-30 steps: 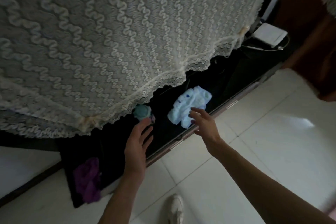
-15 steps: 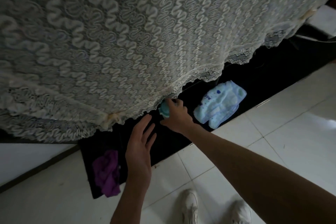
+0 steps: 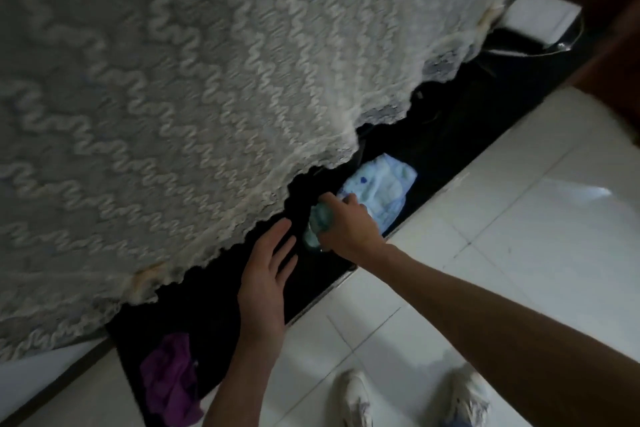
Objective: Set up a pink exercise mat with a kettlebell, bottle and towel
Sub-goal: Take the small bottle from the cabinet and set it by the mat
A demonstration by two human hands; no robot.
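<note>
Translucent teal plastic bottle: right hand wrapped around its top; left hand spread, empty, just left. Advise lifting upright, clear of overhanging cream lace cloth.

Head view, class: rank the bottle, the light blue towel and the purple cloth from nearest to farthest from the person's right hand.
Measured from the right hand:
1. Bottle: in its grip, on the thumb side.
2. Light blue towel: just beyond the fingers, on the dark shelf.
3. Purple cloth: far off by the left forearm, at the shelf's near end.

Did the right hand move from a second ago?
Yes. The right hand left the blue towel and crossed to the teal bottle beside it, where its fingers now wrap it.
</note>
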